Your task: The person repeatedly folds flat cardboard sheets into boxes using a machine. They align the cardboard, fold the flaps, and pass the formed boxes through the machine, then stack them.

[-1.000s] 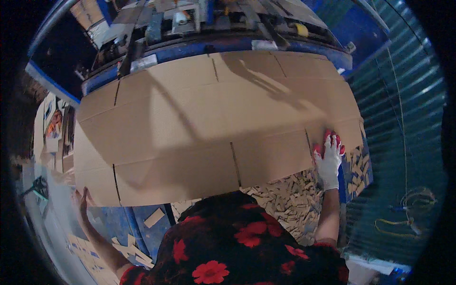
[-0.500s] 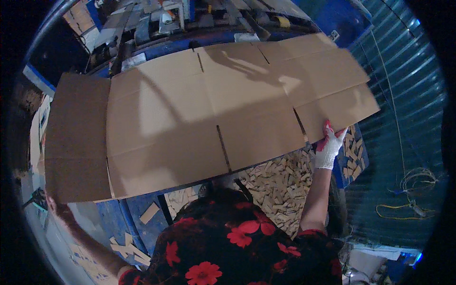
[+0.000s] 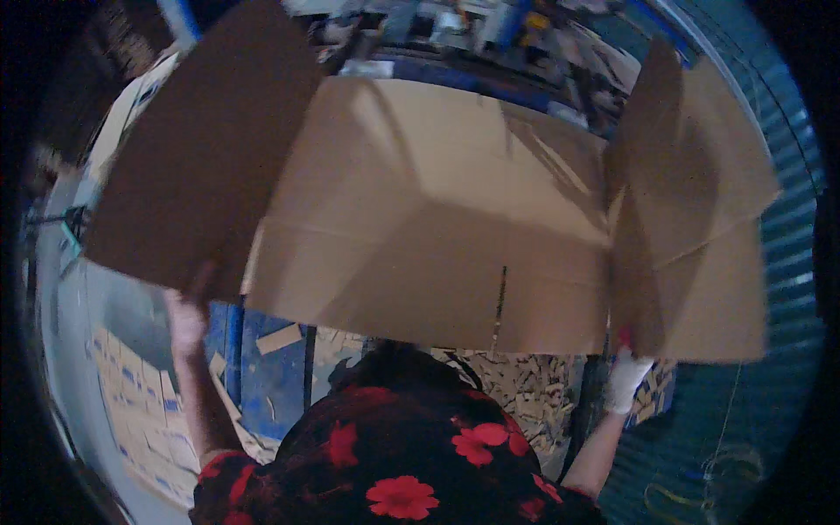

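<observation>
A large creased, slotted brown cardboard sheet [image 3: 420, 210] spans the view in front of me, its left and right panels folded up from the middle. My bare left hand [image 3: 190, 315] grips the lower edge of the raised left panel, with fingertips on its inner face and part of the hand behind it. On the other side, my right hand [image 3: 628, 381], in a white glove with red on its fingers, is closed on the lower edge near the right-hand fold. Most of its fingers are hidden by the cardboard.
Many small cardboard scraps [image 3: 516, 385] lie in a heap below the sheet. Blue machinery [image 3: 420, 74] stands beyond it. A green corrugated wall [image 3: 787, 289] runs along the right. Stacked flat cardboard pieces [image 3: 144, 394] lie at lower left.
The sheet was nearly flat; now its side panels stand up. My left hand has moved right and upward along with it; my right hand sits lower, at the right-hand fold.
</observation>
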{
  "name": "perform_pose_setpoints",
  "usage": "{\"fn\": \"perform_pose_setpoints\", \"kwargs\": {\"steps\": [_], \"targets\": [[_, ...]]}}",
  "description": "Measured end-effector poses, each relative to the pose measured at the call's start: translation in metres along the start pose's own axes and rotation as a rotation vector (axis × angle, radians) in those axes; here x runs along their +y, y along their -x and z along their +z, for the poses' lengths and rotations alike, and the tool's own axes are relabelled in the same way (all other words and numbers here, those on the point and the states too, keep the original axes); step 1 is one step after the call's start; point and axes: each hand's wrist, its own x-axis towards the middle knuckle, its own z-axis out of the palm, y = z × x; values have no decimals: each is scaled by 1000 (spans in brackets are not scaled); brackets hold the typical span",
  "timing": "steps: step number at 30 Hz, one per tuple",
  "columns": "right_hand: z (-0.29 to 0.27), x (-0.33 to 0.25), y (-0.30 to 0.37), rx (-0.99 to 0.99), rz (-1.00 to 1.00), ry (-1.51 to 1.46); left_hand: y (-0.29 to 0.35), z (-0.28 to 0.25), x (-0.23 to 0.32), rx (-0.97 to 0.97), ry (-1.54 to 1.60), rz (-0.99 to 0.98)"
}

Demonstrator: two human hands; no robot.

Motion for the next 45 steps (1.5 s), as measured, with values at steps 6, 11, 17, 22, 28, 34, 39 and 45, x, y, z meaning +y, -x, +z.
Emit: {"fn": "perform_pose_setpoints", "kwargs": {"steps": [6,11,17,22,28,34,39,45], "targets": [[39,15,-6,-500,-810,853,20,108,19,-613,-707,742],[38,58,-25,-496,-1074,908,28,126,29,-750,-1092,955],[47,59,-29,-355,-1213,928,28,128,18,-750,-1103,965],[31,-19,-16,-808,-648,867,10,115,44,-1033,-1111,830],[17,-29,-100,-832,21,150,-71,157,22,-733,-964,359],[117,27,-145,-117,-152,817,-99,186,-26,-428,-1150,298],[132,18,-133,-93,-181,963,-98,180,-28,-441,-1067,370],[133,6,-133,-161,-245,1166,-95,180,-23,-421,-1043,364]]}}
